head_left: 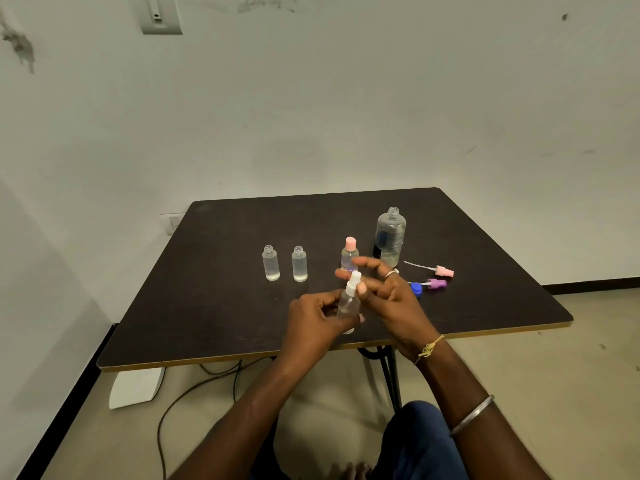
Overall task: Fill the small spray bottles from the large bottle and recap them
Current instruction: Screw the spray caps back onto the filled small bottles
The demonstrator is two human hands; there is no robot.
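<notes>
My left hand [317,318] grips a small clear spray bottle [347,306] above the table's near edge. Its white spray cap [354,282] sits on top, with the thumb and fingertips of my right hand [388,292] around it and the other fingers spread. Two uncapped small bottles [270,263] [299,264] holding clear liquid stand at the left. A small bottle with a pink cap [349,254] stands behind my hands. The large clear bottle [389,237] stands open at the back right.
A pink spray head with its tube [440,270], a purple spray head [434,283] and a blue cap [416,289] lie on the dark table [214,306] right of my hands. Cables and a white box are on the floor below.
</notes>
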